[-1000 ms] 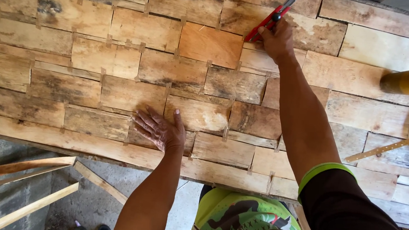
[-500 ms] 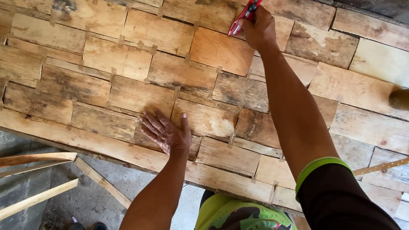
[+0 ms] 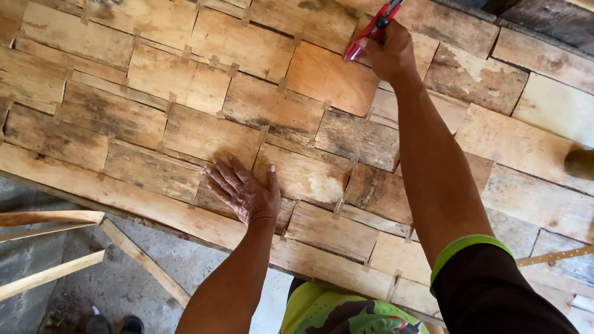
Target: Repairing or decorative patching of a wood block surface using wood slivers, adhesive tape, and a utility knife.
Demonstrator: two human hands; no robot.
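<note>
Left hand (image 3: 244,195) spread flat on woven wooden mat (image 3: 175,101). Right hand (image 3: 389,53), reaching farther than before, gripping red pliers (image 3: 373,26).

Grey concrete floor (image 3: 125,281), loose wooden slats (image 3: 19,286) lying across it (lower left), daylight

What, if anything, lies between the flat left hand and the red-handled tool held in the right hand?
Nothing raised. The left hand lies flat on the woven wooden panel; the right hand grips the red-handled tool farther up. Only flat woven strips lie between them.
</note>
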